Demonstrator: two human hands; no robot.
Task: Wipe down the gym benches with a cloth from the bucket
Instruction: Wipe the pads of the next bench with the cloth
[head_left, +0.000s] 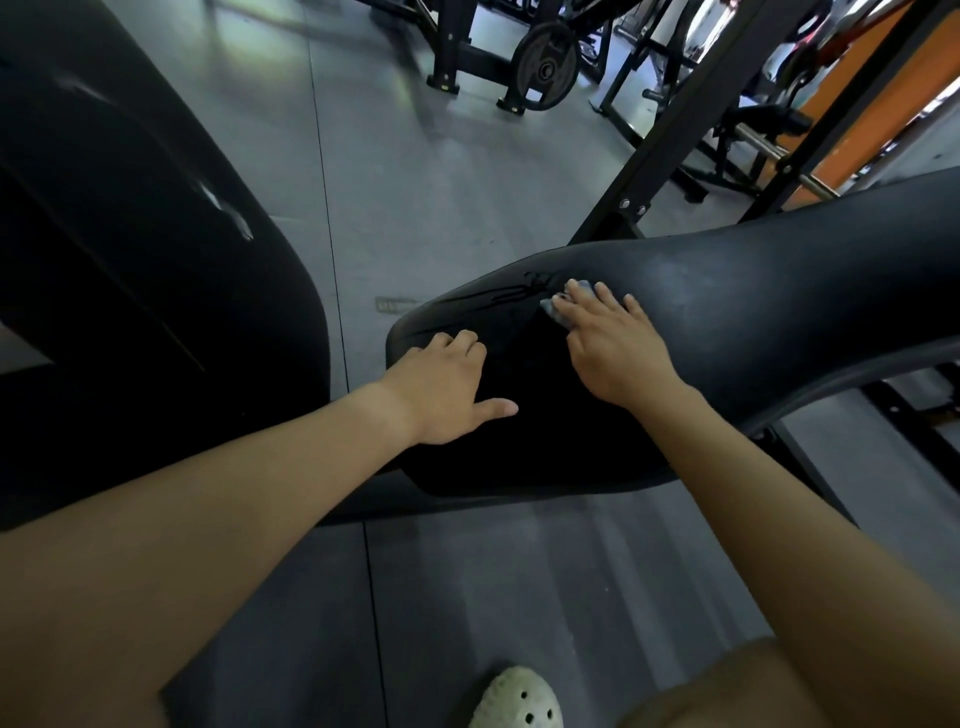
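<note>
From my remote feed, a grey rubber gym floor (415, 182) stretches beyond the far edge of the surface (779, 312), its tiles split by a thin dark seam (324, 182). At the back stands a black rack (457, 52), a weight plate (545, 67) at its foot. A black steel post (691, 119) slants across the right, in front of an orange wall (872, 88) and a chrome bar (769, 148). Pale light glances off the floor. A large dark padded form (130, 260) fills the left.
</note>
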